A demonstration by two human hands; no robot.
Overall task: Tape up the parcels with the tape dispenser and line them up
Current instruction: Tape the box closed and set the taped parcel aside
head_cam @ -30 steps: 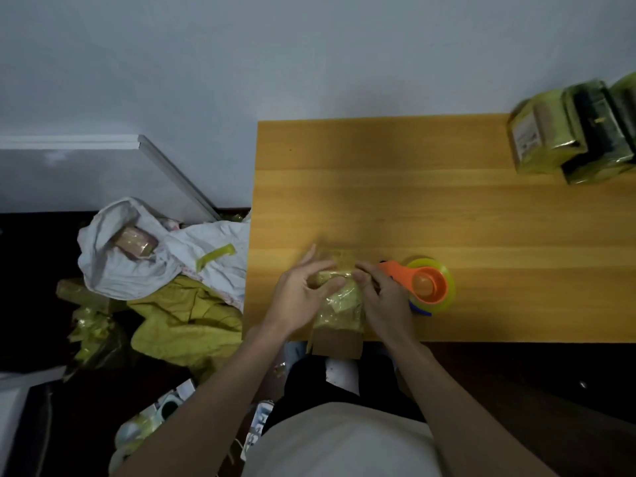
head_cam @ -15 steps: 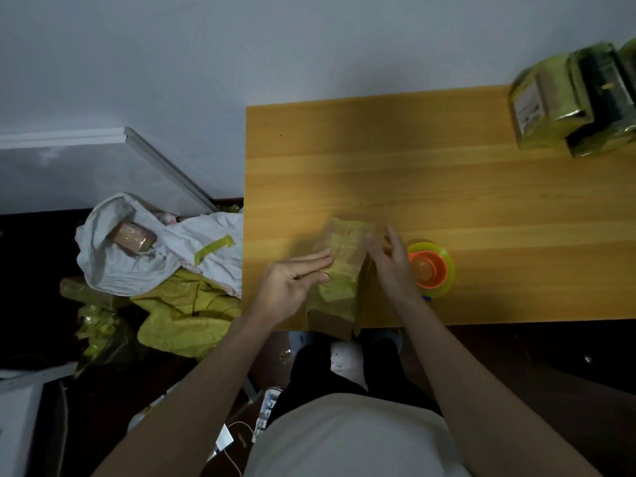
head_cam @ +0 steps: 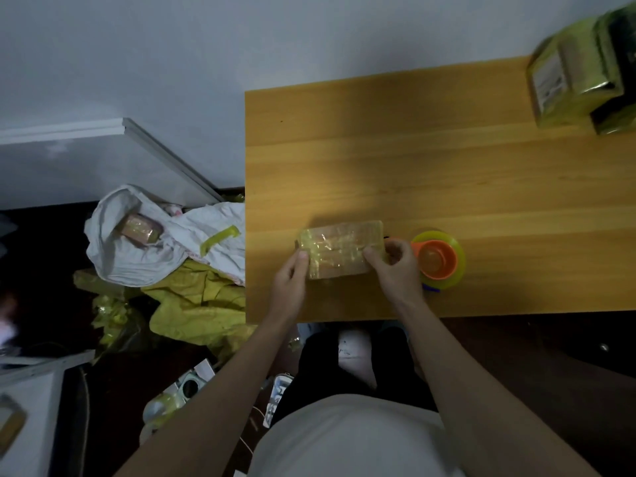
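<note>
A small cardboard parcel [head_cam: 339, 247] wrapped in yellowish clear tape lies flat and crosswise on the wooden table [head_cam: 447, 173] near its front edge. My left hand [head_cam: 290, 280] holds the parcel's left end with the thumb on top. My right hand [head_cam: 395, 266] grips its right end, thumb laid over the taped top. The tape dispenser [head_cam: 438, 259], orange with a yellow-green roll, sits on the table just right of my right hand, untouched. Taped parcels [head_cam: 581, 74] stand in a row at the far right corner.
Left of the table, on the floor, a white sack [head_cam: 137, 242] holds another parcel [head_cam: 139, 230], with yellow bags [head_cam: 196, 304] and crumpled tape scraps beneath. The wall runs along the table's far edge. My legs are below the table's front edge.
The parcel has been turned from lengthwise, overhanging the front edge, to lying crosswise and fully on the table. Both hands shifted to its two ends. The dispenser stayed put.
</note>
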